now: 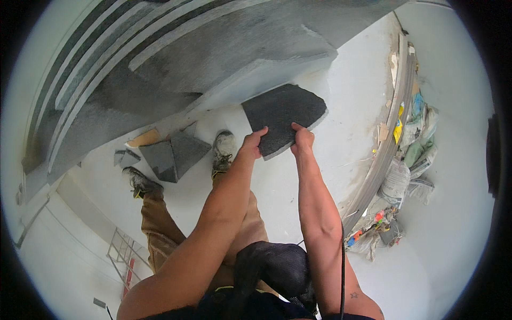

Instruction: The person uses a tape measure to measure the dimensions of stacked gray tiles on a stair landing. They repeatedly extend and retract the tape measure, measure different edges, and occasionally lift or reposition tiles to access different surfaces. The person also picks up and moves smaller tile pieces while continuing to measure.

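Between my two hands I hold a dark grey, rough-faced slab piece [282,114] with a pale edge and a pointed, rounded far side. My left hand [253,143] grips its near left edge, thumb on top and fingers mostly hidden beneath. On the near right edge, my right hand [303,140] clasps it the same way. The far end of the slab lies close to the foot of a large grey structure [234,58]; whether they touch, I cannot tell.
Broken grey slab pieces [184,152] and a tan scrap [143,138] lie by my shoes [224,146]. To the right run long grey strips [381,154], with filled sacks [396,182] and litter beyond. A metal rack [124,250] stands at lower left.
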`<state>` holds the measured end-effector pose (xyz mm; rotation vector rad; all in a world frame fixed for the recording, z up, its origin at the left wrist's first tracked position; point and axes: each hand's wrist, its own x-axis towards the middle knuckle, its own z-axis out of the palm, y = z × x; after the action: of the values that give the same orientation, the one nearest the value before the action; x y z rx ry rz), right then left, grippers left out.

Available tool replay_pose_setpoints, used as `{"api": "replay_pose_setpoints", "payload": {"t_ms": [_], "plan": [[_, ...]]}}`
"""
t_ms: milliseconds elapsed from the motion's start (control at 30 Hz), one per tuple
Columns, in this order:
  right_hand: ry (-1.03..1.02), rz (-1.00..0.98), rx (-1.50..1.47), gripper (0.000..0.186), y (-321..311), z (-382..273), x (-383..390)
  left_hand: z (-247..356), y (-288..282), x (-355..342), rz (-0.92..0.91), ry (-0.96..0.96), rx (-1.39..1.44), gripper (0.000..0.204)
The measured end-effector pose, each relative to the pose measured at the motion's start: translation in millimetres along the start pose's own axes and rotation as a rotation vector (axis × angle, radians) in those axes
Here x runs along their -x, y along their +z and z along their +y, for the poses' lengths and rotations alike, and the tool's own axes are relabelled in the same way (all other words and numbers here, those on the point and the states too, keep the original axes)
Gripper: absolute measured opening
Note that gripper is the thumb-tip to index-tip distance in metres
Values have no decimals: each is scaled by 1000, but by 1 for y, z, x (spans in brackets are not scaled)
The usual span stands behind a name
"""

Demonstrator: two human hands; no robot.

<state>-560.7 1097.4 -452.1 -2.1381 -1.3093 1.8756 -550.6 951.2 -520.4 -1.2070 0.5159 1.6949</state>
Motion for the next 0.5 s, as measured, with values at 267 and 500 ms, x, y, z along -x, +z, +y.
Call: {"api": "replay_pose_setpoints", "payload": {"t_ms": [267, 500], "plan": [[37, 28, 77, 38, -11, 39, 55, -10, -38, 64, 160, -90, 39, 48], [40, -118, 147, 38, 1, 98, 147, -8, -104, 171, 207, 55, 95, 59]]}}
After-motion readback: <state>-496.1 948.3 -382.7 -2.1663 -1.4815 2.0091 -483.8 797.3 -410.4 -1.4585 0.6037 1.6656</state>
